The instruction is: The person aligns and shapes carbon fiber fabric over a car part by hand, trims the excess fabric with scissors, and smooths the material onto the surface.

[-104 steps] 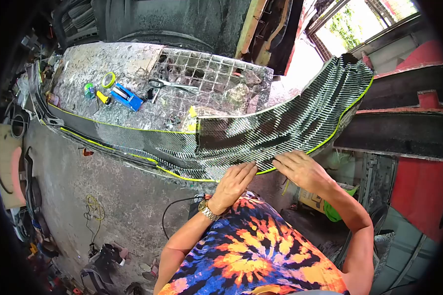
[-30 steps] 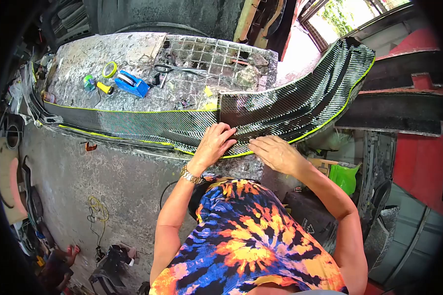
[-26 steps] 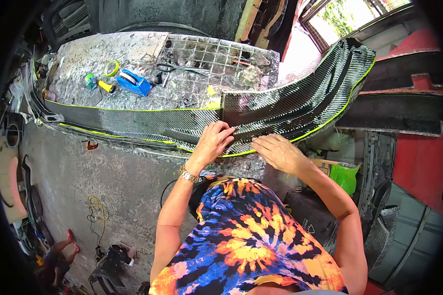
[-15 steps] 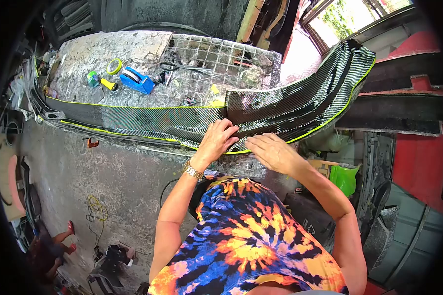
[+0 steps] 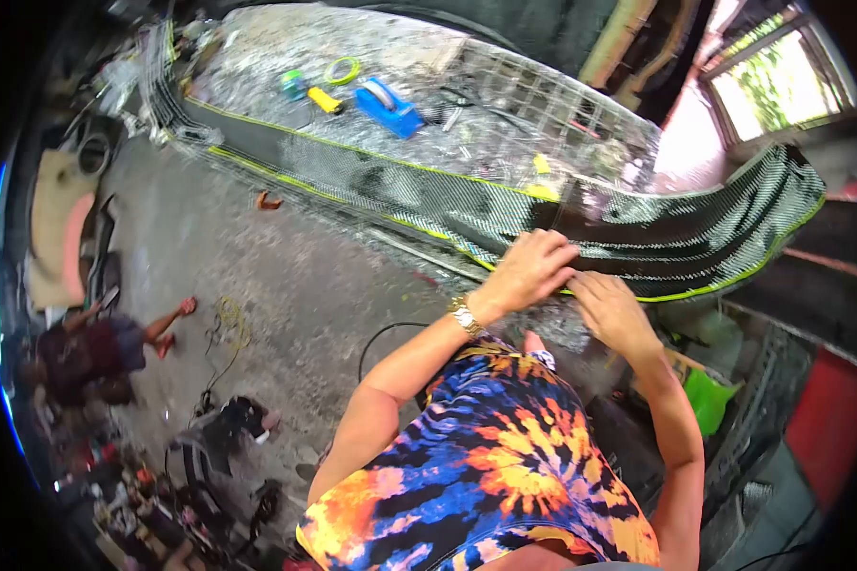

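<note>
floor (image 5: 190, 219): grey, stained | 1 window (image 5: 781, 84): bright, upper right | grey panel (image 5: 786, 466): possibly wall

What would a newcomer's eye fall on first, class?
The tie-dye shirt blazes at bottom centre. Above it, the left hand and right hand are at the near edge of a long, dark woven strip. A blue tape dispenser stands out on the bench beyond.

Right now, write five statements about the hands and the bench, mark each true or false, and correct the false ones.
1. The left hand is at the near edge of the black woven material. True.
2. The wristwatch is on the right wrist. False: it is on the left.
3. The blue tape dispenser lies on the bench. True.
4. The yellow ring lies right of the dispenser. False: it lies left.
5. Another person shows at the picture's left. True.
</note>
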`<action>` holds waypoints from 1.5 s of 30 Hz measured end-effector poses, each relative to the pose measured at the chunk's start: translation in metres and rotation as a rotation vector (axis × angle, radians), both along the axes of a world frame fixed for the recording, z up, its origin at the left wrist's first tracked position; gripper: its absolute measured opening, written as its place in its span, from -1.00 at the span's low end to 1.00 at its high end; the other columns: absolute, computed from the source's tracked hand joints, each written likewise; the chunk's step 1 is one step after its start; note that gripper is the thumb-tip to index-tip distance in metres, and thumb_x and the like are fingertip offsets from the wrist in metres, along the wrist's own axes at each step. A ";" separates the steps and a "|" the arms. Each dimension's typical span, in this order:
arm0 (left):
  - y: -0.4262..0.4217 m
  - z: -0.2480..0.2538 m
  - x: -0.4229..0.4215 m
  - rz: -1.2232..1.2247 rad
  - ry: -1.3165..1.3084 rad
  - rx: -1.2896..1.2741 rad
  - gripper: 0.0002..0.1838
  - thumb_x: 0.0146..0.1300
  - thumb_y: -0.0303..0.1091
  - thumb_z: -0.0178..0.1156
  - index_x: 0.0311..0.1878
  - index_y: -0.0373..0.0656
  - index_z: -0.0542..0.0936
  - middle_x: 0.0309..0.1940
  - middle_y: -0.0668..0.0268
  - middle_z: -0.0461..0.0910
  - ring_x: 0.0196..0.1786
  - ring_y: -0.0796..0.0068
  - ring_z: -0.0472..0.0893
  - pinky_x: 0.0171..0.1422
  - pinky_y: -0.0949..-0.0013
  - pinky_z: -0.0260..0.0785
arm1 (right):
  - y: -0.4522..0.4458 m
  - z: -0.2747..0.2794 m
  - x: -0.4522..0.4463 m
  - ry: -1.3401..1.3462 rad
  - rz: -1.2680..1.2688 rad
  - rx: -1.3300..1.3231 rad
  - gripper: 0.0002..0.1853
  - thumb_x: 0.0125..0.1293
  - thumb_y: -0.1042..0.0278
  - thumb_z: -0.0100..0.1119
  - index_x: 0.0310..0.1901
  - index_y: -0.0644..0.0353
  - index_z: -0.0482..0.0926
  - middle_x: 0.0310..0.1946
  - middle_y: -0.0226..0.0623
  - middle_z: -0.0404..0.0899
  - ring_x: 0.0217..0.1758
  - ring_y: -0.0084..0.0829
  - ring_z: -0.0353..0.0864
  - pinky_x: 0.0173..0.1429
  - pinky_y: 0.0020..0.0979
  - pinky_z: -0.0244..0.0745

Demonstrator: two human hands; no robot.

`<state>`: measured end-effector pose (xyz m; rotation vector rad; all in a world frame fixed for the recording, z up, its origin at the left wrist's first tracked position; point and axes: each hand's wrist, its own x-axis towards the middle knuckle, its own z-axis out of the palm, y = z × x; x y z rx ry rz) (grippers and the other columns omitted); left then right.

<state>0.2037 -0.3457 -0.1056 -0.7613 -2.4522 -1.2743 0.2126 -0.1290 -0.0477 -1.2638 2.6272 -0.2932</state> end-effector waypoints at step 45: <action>0.060 -0.027 0.253 0.237 -0.189 -0.039 -0.67 0.30 -0.18 0.24 -0.47 -0.22 0.51 -0.44 0.18 0.49 -0.26 0.12 0.56 -0.15 0.09 0.42 | 0.205 -0.080 0.229 -0.924 -0.276 0.501 -0.68 0.22 0.11 0.22 -0.27 0.27 0.60 -0.30 0.08 0.64 -0.19 0.14 0.62 -0.11 -0.04 0.51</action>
